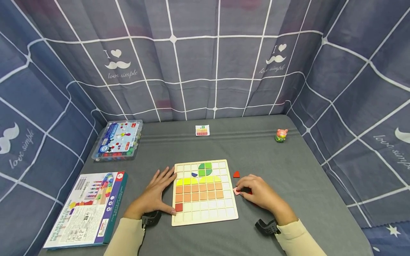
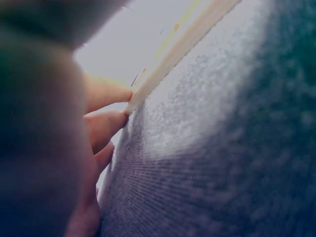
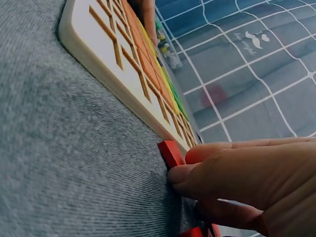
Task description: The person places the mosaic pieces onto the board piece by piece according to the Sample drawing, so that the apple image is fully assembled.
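Observation:
A wooden grid board [image 1: 205,215] lies on the grey cloth, with green, blue, yellow and orange tiles in its upper rows and one red square tile [image 1: 178,207] at lower left. My left hand [image 1: 155,195] rests along the board's left edge, fingers spread and thumb near the lower corner; its fingertips [image 2: 121,94] touch the rim in the left wrist view. Beside the right edge, my right hand [image 1: 257,192] pinches a red tile [image 3: 170,152] between thumb and finger; it looks pinkish in the head view. More red [image 3: 192,232] shows beneath this hand, partly hidden.
A red quarter-round piece [image 1: 236,174] lies right of the board. Behind stand a small pattern card [image 1: 202,130] and a pig figurine [image 1: 281,135]. At left are a clear plastic case [image 1: 118,140] and a flat game box [image 1: 84,209]. Grid-patterned curtains [image 1: 198,71] enclose the table.

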Available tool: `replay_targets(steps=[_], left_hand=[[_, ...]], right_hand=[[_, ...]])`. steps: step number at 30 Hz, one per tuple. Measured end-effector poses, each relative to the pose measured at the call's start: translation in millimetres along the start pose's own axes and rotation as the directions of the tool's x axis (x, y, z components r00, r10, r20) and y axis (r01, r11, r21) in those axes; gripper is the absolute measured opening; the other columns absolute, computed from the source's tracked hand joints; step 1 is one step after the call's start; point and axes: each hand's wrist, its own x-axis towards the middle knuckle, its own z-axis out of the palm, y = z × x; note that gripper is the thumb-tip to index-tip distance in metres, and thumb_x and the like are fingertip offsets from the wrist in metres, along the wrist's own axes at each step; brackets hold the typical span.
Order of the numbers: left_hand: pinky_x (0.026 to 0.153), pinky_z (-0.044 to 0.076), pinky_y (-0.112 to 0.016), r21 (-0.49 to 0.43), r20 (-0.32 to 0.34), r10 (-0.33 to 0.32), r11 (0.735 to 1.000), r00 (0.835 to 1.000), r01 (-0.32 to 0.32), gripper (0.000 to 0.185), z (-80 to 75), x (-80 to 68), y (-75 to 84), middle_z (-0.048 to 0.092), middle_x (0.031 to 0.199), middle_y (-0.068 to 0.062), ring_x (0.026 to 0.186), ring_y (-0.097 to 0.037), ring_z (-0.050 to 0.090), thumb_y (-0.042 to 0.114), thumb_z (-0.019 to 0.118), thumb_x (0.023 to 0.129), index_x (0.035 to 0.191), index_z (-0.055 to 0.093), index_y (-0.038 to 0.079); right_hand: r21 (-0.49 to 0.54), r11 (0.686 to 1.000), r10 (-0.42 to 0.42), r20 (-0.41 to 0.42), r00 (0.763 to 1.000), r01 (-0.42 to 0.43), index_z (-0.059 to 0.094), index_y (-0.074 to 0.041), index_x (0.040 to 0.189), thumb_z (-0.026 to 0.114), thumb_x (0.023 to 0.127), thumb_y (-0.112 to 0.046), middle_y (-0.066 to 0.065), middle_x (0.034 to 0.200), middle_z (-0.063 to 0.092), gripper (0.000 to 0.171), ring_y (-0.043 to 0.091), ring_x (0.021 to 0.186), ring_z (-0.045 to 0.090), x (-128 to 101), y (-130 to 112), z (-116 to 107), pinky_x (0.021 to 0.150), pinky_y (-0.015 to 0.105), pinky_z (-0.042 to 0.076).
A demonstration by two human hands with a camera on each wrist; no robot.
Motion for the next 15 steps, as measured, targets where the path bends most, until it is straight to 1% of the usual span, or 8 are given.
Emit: replay_targets(steps=[3, 8, 11, 15], left_hand=[[0.126, -0.006, -0.05, -0.006, 0.007, -0.007, 1.0, 1.0, 0.007, 0.144, 0.2, -0.2, -0.3, 0.019, 0.174, -0.009, 0.159, -0.034, 0.009, 0.076, 0.093, 0.054, 0.165, 0.034, 0.006], [0.126, -0.005, -0.055, -0.008, 0.011, -0.009, 1.0, 1.0, 0.009, 0.144, -0.2, 0.0, 1.3, 0.02, 0.173, -0.011, 0.159, -0.036, 0.01, 0.075, 0.093, 0.055, 0.165, 0.034, 0.004], [0.125, -0.004, -0.056, -0.011, 0.01, -0.008, 1.0, 1.0, 0.008, 0.143, -0.7, -0.2, 2.5, 0.02, 0.173, -0.011, 0.159, -0.037, 0.01, 0.074, 0.094, 0.055, 0.165, 0.035, 0.004], [0.125, -0.005, -0.055, -0.012, 0.009, -0.003, 1.0, 1.0, 0.004, 0.143, -1.2, -0.3, 2.0, 0.02, 0.173, -0.011, 0.159, -0.037, 0.01, 0.074, 0.094, 0.055, 0.165, 0.034, 0.004]], right_hand=[[0.0, 1.0, -0.03, 0.006, 1.0, 0.03, 0.081, -0.016, 0.097, 0.089, 0.084, -0.001, -0.006, 0.11, 0.071, 0.022, 0.015, 0.104, 0.065, 0.1, 0.7, 0.8, 0.09, 0.042, 0.057], [0.015, 0.999, -0.033, 0.005, 0.999, 0.033, 0.08, -0.014, 0.101, 0.088, 0.085, -0.001, -0.006, 0.11, 0.068, 0.022, 0.014, 0.103, 0.064, -0.9, 2.8, 0.4, 0.088, 0.041, 0.058], [0.027, 0.999, -0.04, -0.013, 0.999, 0.04, 0.08, -0.013, 0.101, 0.088, 0.085, 0.001, -0.006, 0.108, 0.068, 0.023, 0.012, 0.1, 0.065, -0.1, 4.0, -0.4, 0.086, 0.038, 0.059], [0.018, 0.997, -0.073, -0.062, 0.995, 0.074, 0.08, -0.01, 0.1, 0.087, 0.084, 0.003, -0.004, 0.106, 0.068, 0.022, 0.01, 0.095, 0.066, 6.8, 2.8, -0.3, 0.081, 0.034, 0.059]])
